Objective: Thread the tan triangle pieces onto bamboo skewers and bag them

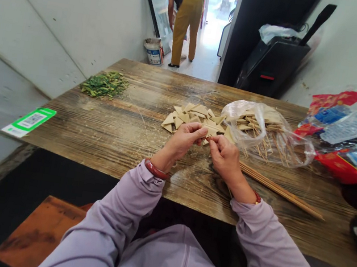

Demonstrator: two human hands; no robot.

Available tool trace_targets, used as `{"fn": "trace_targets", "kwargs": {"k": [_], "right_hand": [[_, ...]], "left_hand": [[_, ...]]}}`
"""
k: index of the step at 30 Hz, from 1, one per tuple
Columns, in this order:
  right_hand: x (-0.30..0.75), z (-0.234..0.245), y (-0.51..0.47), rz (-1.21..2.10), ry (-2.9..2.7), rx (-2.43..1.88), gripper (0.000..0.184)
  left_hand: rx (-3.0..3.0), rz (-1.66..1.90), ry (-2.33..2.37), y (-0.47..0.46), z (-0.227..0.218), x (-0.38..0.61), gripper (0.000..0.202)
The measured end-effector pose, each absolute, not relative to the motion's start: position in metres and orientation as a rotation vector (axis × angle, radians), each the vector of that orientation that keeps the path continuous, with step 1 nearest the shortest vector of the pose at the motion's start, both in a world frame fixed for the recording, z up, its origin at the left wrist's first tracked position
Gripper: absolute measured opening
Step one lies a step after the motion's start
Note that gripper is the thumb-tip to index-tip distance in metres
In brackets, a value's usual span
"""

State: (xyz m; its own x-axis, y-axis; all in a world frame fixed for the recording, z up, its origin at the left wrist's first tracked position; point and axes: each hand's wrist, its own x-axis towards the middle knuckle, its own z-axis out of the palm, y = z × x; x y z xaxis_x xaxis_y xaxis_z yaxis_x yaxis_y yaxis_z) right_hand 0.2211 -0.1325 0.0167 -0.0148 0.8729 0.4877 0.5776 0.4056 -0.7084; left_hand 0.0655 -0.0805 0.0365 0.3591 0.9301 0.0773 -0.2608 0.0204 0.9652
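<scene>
My left hand [187, 140] pinches a tan triangular tofu slice at the near edge of a heap of such slices [190, 116] on the wooden table [104, 131]. My right hand [225, 156] is closed right beside it, fingers curled round a thin bamboo skewer whose tip meets the slice. Both hands touch at the fingertips. A bundle of loose skewers [281, 189] lies just right of my right wrist. A clear plastic bag [267, 131] behind my right hand holds skewered slices.
A pile of chopped green vegetable [105, 84] lies at the table's far left. Bottles and red packets [348, 129] crowd the right edge. A green QR sticker [29, 121] is on the left wall. A person [183, 14] bends over near the doorway. A black bin [271, 62] stands behind the table.
</scene>
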Motion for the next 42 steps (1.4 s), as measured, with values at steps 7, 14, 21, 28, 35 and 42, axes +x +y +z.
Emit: {"fn": "trace_targets", "kwargs": {"k": [7, 14, 21, 28, 35, 42], "right_hand": [[0.223, 0.018, -0.132, 0.452, -1.704, -1.177, 0.029], [0.226, 0.019, -0.131, 0.513, -1.711, -1.189, 0.033], [0.227, 0.020, -0.131, 0.565, -1.721, -1.172, 0.036], [0.226, 0.017, -0.131, 0.550, -1.722, -1.221, 0.037], [0.224, 0.018, -0.133, 0.522, -1.708, -1.268, 0.028], [0.224, 0.016, -0.130, 0.487, -1.687, -1.281, 0.022]], "left_hand": [[1.171, 1.068, 0.733, -0.081, 0.041, 0.062, 0.042], [1.148, 1.077, 0.751, -0.082, 0.045, 0.062, 0.041], [1.178, 1.100, 0.772, -0.083, 0.048, 0.061, 0.040], [1.297, 1.149, 0.789, -0.082, 0.043, 0.061, 0.036], [1.371, 1.111, 0.786, -0.083, 0.039, 0.062, 0.036], [1.404, 1.102, 0.814, -0.087, 0.044, 0.065, 0.041]]}}
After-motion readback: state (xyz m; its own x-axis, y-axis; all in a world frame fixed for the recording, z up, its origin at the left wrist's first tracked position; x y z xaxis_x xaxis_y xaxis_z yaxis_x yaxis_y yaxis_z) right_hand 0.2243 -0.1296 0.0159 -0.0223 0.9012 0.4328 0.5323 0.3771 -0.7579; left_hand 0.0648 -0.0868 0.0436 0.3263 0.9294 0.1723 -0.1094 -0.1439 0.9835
